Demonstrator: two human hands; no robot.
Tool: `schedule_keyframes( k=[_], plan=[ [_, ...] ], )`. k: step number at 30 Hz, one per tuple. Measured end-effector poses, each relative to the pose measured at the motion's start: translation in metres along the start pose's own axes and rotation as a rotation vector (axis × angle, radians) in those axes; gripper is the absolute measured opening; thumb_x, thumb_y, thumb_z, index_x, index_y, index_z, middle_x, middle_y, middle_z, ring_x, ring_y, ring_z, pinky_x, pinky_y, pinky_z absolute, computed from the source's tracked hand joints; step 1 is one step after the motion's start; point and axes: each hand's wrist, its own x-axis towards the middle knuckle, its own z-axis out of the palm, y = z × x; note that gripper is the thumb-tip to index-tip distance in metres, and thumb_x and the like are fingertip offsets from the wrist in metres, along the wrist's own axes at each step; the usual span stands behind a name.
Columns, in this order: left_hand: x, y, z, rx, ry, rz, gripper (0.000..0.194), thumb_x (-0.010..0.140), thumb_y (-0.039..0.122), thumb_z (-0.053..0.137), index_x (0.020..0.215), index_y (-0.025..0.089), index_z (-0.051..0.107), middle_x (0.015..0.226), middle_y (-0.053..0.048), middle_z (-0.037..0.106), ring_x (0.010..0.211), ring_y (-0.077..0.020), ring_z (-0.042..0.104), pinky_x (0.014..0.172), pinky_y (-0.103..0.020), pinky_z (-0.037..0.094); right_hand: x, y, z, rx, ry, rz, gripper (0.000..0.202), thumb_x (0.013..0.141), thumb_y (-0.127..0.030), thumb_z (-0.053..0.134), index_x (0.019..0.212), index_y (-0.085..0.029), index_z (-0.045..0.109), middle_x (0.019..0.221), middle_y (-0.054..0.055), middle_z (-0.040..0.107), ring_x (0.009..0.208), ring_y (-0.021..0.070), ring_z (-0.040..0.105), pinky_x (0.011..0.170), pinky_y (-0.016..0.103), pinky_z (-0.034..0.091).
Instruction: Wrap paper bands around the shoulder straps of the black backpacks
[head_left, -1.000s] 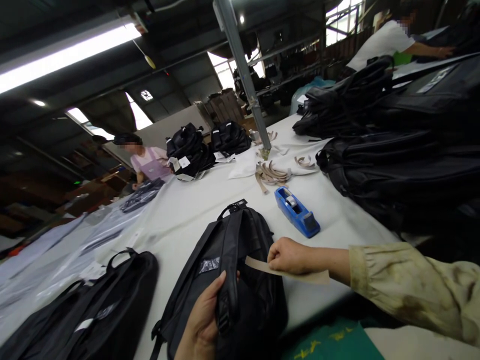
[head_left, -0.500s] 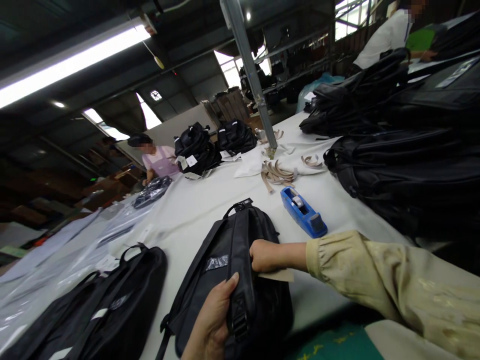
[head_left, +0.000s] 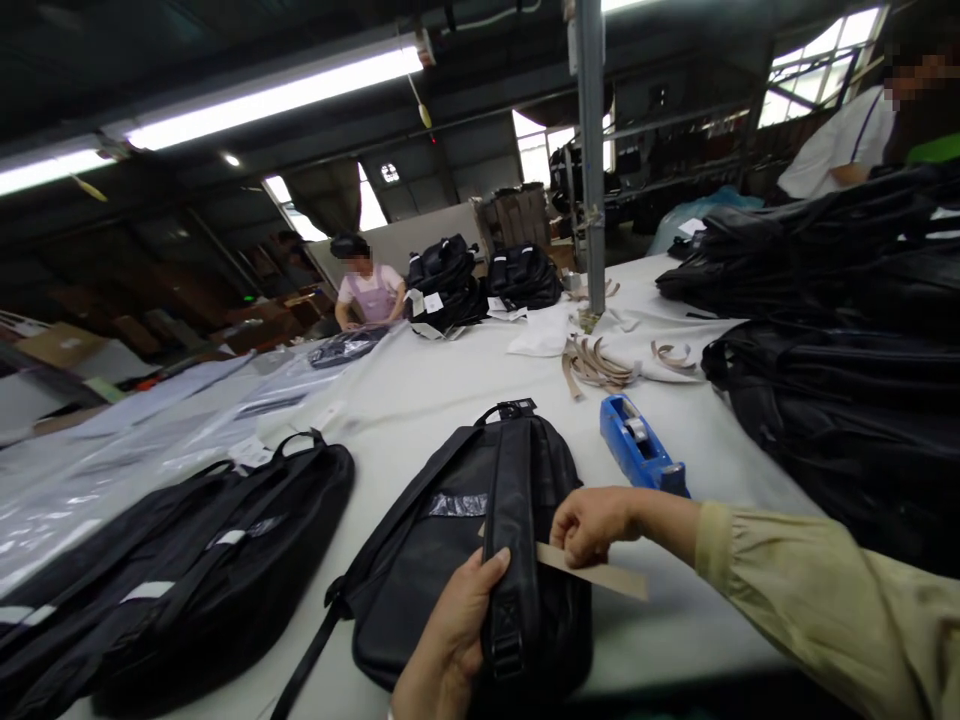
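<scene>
Left grip point(head_left: 456, 625) clasps 1 strap point(head_left: 511, 485) of 1 backpack point(head_left: 416, 570), top pointing away; right grip point(head_left: 592, 525) pinches 1 crosswise strip point(head_left: 619, 579).

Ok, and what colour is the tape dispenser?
Mostly blue; the tape dispenser shows in the head view.

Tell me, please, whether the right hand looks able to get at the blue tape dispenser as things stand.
Probably yes: the blue tape dispenser lies with nothing on top, just beyond the right hand, though its fingers hold a tan strip.
</scene>
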Motion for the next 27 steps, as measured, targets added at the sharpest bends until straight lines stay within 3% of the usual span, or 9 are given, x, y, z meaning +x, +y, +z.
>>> schedule_keyframes(
  k=[2, 5, 10, 13, 19, 23, 27],
  plan=[
    [0.000, 0.000, -0.001, -0.011, -0.004, 0.010, 0.026, 0.075, 0.020, 0.073, 0.097, 0.011, 0.062, 0.074, -0.011, 0.073, 0.061, -0.0217, 0.070, 0.059, -0.031, 0.056, -0.014, 0.005, -0.002, -0.073, 0.005, 0.061, 0.021, 0.055, -0.012, 0.065, 0.076, -0.015, 0.066, 0.054, -0.006, 0.059, 0.048, 0.0079, 0.053, 0.047, 0.017, 0.045],
    [0.001, -0.001, 0.000, -0.036, -0.034, 0.032, 0.025, 0.075, 0.021, 0.073, 0.096, 0.011, 0.063, 0.074, -0.011, 0.074, 0.060, -0.0210, 0.069, 0.058, -0.030, 0.056, -0.024, 0.009, -0.002, -0.146, 0.119, 0.112, 0.016, 0.057, -0.008, 0.058, 0.070, -0.016, 0.062, 0.051, -0.005, 0.058, 0.045, 0.0092, 0.055, 0.045, 0.018, 0.046],
    [-0.002, 0.000, 0.002, -0.070, -0.064, 0.006, 0.024, 0.079, 0.025, 0.070, 0.093, 0.006, 0.066, 0.065, -0.012, 0.072, 0.051, -0.0206, 0.066, 0.053, -0.030, 0.054, -0.014, -0.005, -0.007, -0.201, 0.292, 0.089, 0.020, 0.063, -0.006, 0.051, 0.077, -0.018, 0.060, 0.044, -0.007, 0.052, 0.038, 0.0106, 0.053, 0.037, 0.016, 0.038],
    [-0.002, 0.000, -0.001, -0.095, -0.066, 0.013, 0.022, 0.080, 0.024, 0.068, 0.089, 0.004, 0.067, 0.066, -0.014, 0.072, 0.050, -0.0192, 0.065, 0.052, -0.028, 0.053, -0.002, -0.017, -0.013, -0.234, 0.325, 0.000, 0.021, 0.063, -0.007, 0.052, 0.076, -0.016, 0.065, 0.044, -0.007, 0.050, 0.035, 0.0082, 0.049, 0.034, 0.014, 0.033],
    [0.005, -0.004, -0.004, -0.106, -0.089, 0.068, 0.026, 0.075, 0.024, 0.073, 0.094, 0.008, 0.066, 0.072, -0.012, 0.073, 0.056, -0.0199, 0.067, 0.057, -0.030, 0.054, 0.017, -0.042, -0.004, -0.168, 0.361, -0.030, 0.018, 0.063, -0.007, 0.056, 0.077, -0.016, 0.062, 0.045, -0.007, 0.055, 0.035, 0.0097, 0.053, 0.035, 0.015, 0.039],
    [0.011, -0.008, -0.006, -0.098, -0.076, 0.102, 0.025, 0.072, 0.022, 0.075, 0.092, 0.010, 0.065, 0.070, -0.009, 0.071, 0.059, -0.0192, 0.067, 0.059, -0.029, 0.053, 0.021, -0.059, 0.006, -0.245, 0.385, -0.025, 0.015, 0.063, -0.005, 0.058, 0.073, -0.016, 0.058, 0.049, -0.007, 0.056, 0.036, 0.0076, 0.055, 0.037, 0.013, 0.041],
    [0.014, -0.012, -0.010, -0.106, -0.066, 0.099, 0.027, 0.070, 0.021, 0.075, 0.093, 0.011, 0.065, 0.068, -0.007, 0.070, 0.057, -0.0185, 0.065, 0.058, -0.030, 0.052, 0.018, -0.067, 0.000, -0.316, 0.379, -0.032, 0.013, 0.064, -0.004, 0.060, 0.071, -0.016, 0.058, 0.049, -0.007, 0.055, 0.037, 0.0078, 0.054, 0.037, 0.014, 0.041]
  ],
)
